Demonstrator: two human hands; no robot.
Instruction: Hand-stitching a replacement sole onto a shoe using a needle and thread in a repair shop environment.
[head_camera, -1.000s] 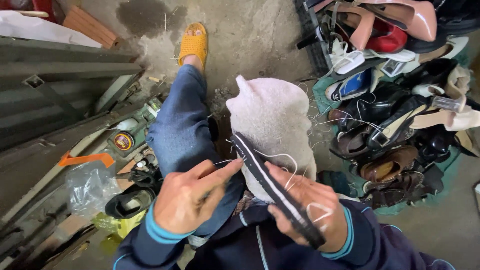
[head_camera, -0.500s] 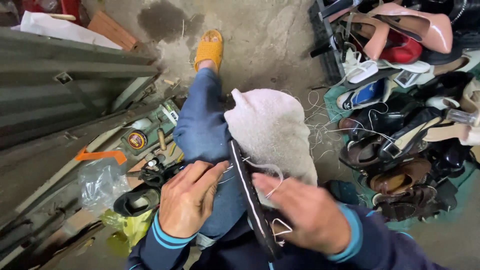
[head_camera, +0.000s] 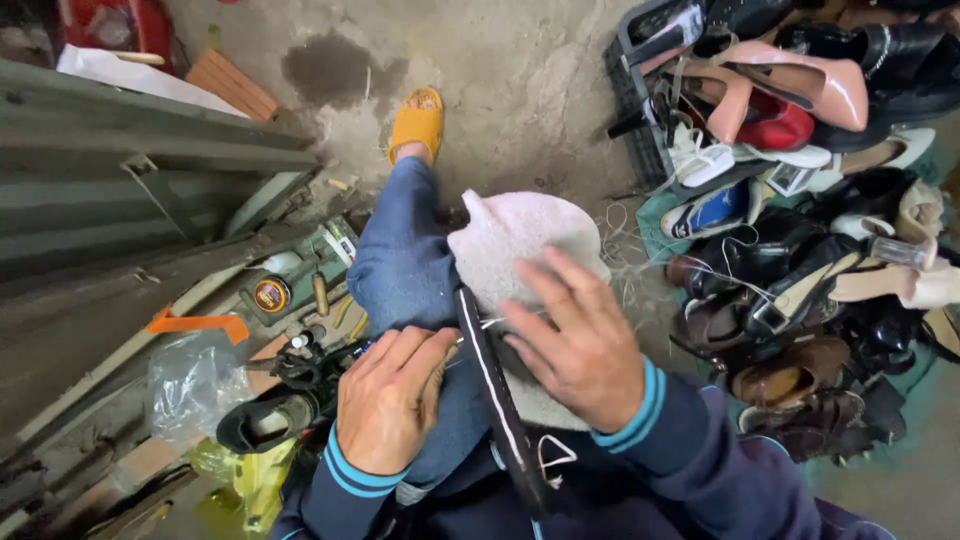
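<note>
Floor: bare concrete with a dark stain, up beyond the cloth.
Shoe pile: heaped on the floor right of the cloth; black, brown, white and pink pairs all tangled together.
Metal sheets: grey corrugated panels lying well left of the cloth.
Knee: in blue jeans, just left of the cloth and touching it.
Cloth: pale fuzzy pad draped over the lap, right in the middle.
Right hand: laid flat on the cloth, fingers spread open, pressing down, gripping nothing.
Left hand: curled closed just left of the cloth, fingertips pinched against the strap's edge where a white thread comes out.
Strap: long, dark, with a white stitched line, standing on edge between the two hands, running from the cloth's lower left edge down toward the body.
Sandal: yellow, on the foot, above the cloth.
Polish tin: round, among small tools left of the knee.
</note>
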